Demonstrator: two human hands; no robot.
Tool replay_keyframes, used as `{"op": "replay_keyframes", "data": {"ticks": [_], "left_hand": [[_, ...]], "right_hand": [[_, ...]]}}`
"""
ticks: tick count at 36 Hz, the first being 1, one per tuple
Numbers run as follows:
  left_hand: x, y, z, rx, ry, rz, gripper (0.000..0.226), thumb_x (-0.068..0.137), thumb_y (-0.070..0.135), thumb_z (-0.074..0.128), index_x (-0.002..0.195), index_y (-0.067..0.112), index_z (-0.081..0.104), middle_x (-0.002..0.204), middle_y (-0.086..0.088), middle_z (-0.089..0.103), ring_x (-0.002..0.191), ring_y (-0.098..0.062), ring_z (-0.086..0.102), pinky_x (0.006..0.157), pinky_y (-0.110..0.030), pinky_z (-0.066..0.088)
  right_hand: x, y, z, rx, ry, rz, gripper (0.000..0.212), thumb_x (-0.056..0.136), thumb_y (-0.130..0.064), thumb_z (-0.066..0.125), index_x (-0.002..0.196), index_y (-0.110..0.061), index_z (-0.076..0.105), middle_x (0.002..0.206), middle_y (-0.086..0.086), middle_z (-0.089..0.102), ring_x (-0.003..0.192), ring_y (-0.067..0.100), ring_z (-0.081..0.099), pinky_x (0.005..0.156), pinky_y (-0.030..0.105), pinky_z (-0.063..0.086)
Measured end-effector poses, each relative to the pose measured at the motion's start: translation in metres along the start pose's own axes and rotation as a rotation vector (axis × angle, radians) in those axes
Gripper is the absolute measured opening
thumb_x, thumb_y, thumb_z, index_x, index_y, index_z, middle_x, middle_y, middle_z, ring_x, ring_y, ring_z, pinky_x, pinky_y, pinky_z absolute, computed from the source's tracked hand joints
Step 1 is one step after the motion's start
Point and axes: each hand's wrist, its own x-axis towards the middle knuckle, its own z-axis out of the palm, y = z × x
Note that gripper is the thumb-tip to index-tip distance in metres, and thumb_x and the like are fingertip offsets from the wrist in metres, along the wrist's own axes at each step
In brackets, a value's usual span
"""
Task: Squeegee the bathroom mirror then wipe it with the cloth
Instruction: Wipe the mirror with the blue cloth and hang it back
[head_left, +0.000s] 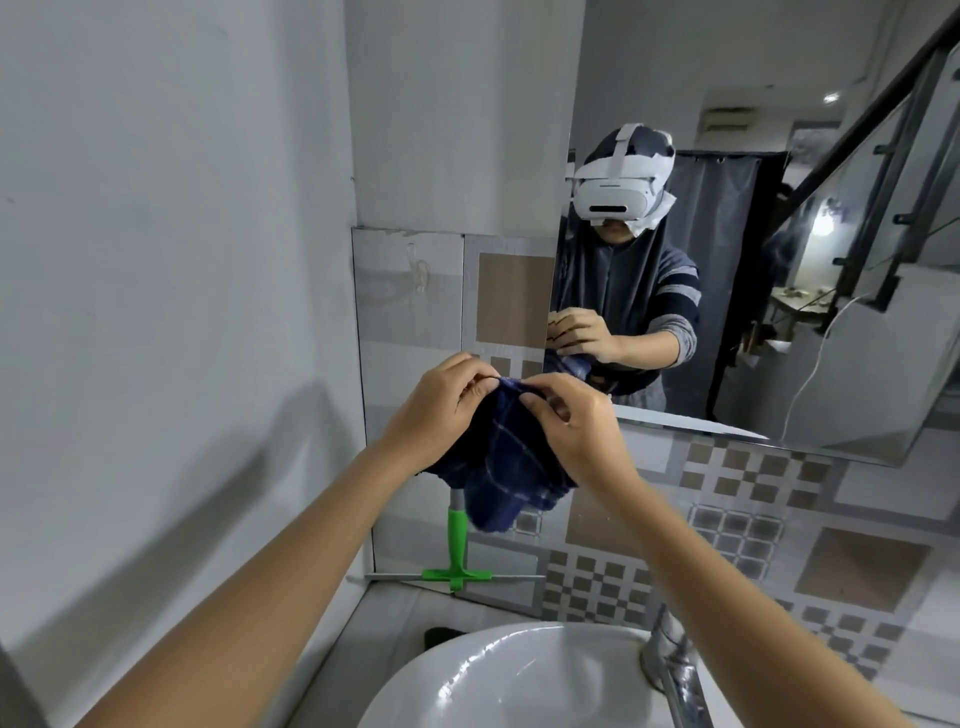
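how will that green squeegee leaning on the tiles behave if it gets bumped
The squeegee would probably tip easily: it stands on its narrow blade edge, handle up against the tiled wall. It looks like light plastic, so a nudge from the hanging cloth might topple it, perhaps towards the basin.

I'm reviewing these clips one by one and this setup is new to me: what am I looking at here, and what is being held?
There is one picture, taken from a camera on a person's head, looking forward and down. The left hand and right hand both grip a dark blue cloth in front of the mirror, which reflects the person and headset. A green squeegee stands propped against the tiled wall, behind the white sink. The tap is at the right.
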Motion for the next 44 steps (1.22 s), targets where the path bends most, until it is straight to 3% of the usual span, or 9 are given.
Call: {"op": "replay_keyframes", "data": {"ticks": [7, 12, 18, 22, 27, 30, 33, 35, 44], "left_hand": [[-0.025, 0.000, 0.024, -0.186, 0.146, -0.161, 0.012, 0.092, 0.015, 0.052, 0.101, 0.009, 0.058, 0.097, -0.005, 0.059, 0.080, -0.014, 0.058, 0.071, -0.019, 0.051], [-0.036, 0.003, 0.039, -0.401, 0.085, -0.299, 0.015, 0.088, 0.016, 0.058, 0.103, 0.019, 0.058, 0.100, 0.004, 0.062, 0.090, -0.009, 0.062, 0.079, -0.023, 0.054], [-0.026, -0.014, 0.021, -0.232, 0.159, -0.251, 0.015, 0.087, 0.003, 0.058, 0.097, 0.010, 0.067, 0.090, 0.000, 0.065, 0.079, -0.007, 0.061, 0.073, -0.016, 0.051], [-0.002, -0.036, -0.016, -0.053, 0.217, -0.159, 0.018, 0.087, 0.001, 0.057, 0.095, 0.009, 0.070, 0.088, 0.004, 0.062, 0.076, 0.002, 0.055, 0.071, -0.004, 0.043], [0.046, -0.059, -0.064, 0.099, 0.340, -0.133, 0.020, 0.089, 0.002, 0.054, 0.096, 0.011, 0.070, 0.087, 0.001, 0.063, 0.074, -0.005, 0.055, 0.072, -0.007, 0.044], [0.075, -0.062, -0.090, 0.141, 0.466, -0.143, 0.021, 0.090, 0.005, 0.052, 0.098, 0.013, 0.070, 0.089, 0.005, 0.060, 0.079, -0.010, 0.056, 0.079, -0.015, 0.047], [0.096, -0.068, -0.105, 0.260, 0.515, -0.151, 0.025, 0.093, 0.006, 0.046, 0.105, 0.011, 0.068, 0.099, 0.001, 0.062, 0.079, -0.005, 0.044, 0.073, 0.007, 0.028], [0.106, -0.076, -0.106, 0.250, 0.525, -0.164, 0.028, 0.092, 0.002, 0.043, 0.107, 0.008, 0.067, 0.102, -0.003, 0.063, 0.082, -0.006, 0.043, 0.069, 0.009, 0.024], [0.108, -0.122, -0.073, 0.072, 0.459, -0.201, 0.026, 0.089, 0.002, 0.047, 0.099, 0.011, 0.070, 0.097, -0.004, 0.069, 0.084, -0.011, 0.057, 0.075, -0.009, 0.039]], "right_hand": [[0.016, 0.000, -0.010, -0.068, -0.059, -0.116, 0.014, 0.089, -0.006, 0.057, 0.096, -0.006, 0.068, 0.091, 0.006, 0.065, 0.084, 0.013, 0.057, 0.078, 0.006, 0.038], [0.022, 0.002, -0.011, -0.067, -0.007, -0.100, 0.013, 0.088, -0.004, 0.057, 0.095, -0.003, 0.068, 0.090, 0.011, 0.066, 0.081, 0.013, 0.054, 0.076, 0.002, 0.036], [0.036, 0.006, -0.009, -0.133, -0.070, -0.129, 0.013, 0.086, -0.005, 0.061, 0.095, -0.006, 0.070, 0.090, 0.007, 0.067, 0.082, 0.013, 0.056, 0.079, 0.001, 0.036], [0.059, 0.002, 0.002, -0.170, -0.131, -0.152, 0.013, 0.085, -0.010, 0.062, 0.096, -0.011, 0.069, 0.091, 0.003, 0.068, 0.086, 0.016, 0.061, 0.084, 0.022, 0.046], [0.114, -0.030, 0.029, -0.172, 0.044, -0.097, 0.009, 0.086, -0.021, 0.061, 0.094, -0.020, 0.066, 0.092, -0.004, 0.069, 0.088, 0.015, 0.061, 0.075, 0.039, 0.053], [0.154, -0.053, 0.045, -0.226, 0.148, -0.093, 0.011, 0.089, -0.025, 0.057, 0.097, -0.021, 0.063, 0.096, -0.003, 0.069, 0.087, 0.020, 0.060, 0.066, 0.032, 0.048], [0.187, -0.066, 0.061, -0.296, 0.211, -0.090, 0.012, 0.092, -0.023, 0.052, 0.098, -0.019, 0.062, 0.096, 0.001, 0.068, 0.082, 0.023, 0.059, 0.061, 0.029, 0.041], [0.200, -0.066, 0.072, -0.355, 0.219, -0.073, 0.014, 0.093, -0.020, 0.049, 0.097, -0.015, 0.061, 0.095, 0.003, 0.066, 0.079, 0.025, 0.058, 0.060, 0.031, 0.042], [0.183, -0.036, 0.101, -0.445, 0.216, -0.132, 0.021, 0.095, -0.017, 0.041, 0.097, -0.009, 0.061, 0.089, 0.008, 0.060, 0.080, 0.029, 0.055, 0.054, 0.031, 0.039]]}}
